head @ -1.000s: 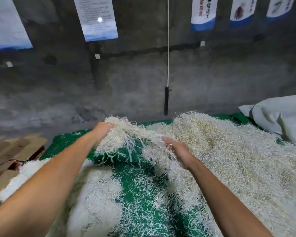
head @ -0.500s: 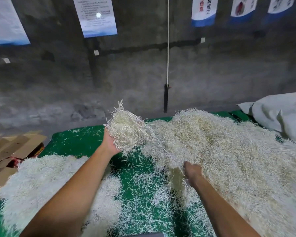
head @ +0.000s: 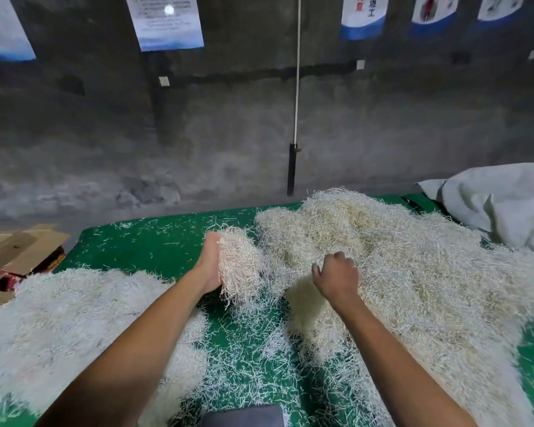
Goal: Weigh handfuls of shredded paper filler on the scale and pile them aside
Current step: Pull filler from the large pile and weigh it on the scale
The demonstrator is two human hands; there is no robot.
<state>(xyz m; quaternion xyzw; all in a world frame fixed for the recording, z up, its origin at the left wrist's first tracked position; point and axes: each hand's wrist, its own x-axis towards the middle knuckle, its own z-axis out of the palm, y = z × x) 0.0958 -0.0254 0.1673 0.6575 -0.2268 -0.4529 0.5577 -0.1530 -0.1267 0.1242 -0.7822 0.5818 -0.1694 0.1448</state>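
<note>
left hand (head: 208, 266) gripping a handful of shredded paper (head: 239, 266) over the green table (head: 154, 238), right hand (head: 338, 277) loosely curled, holding nothing, just above the big pile (head: 413, 272)

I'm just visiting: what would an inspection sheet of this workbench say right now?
Surface: green mat, strewn with loose shreds.
Job's things: large pile of shredded paper on the right; whiter pile on the left; grey object at the near edge, possibly the scale.
Clutter: flattened cardboard at left; grey sack at right.
Hands: left hand holds a handful of shreds; right hand curled over the large pile, contents unclear.
Cables: white cord hanging with a black handle.
Surroundings: concrete wall, posters.
</note>
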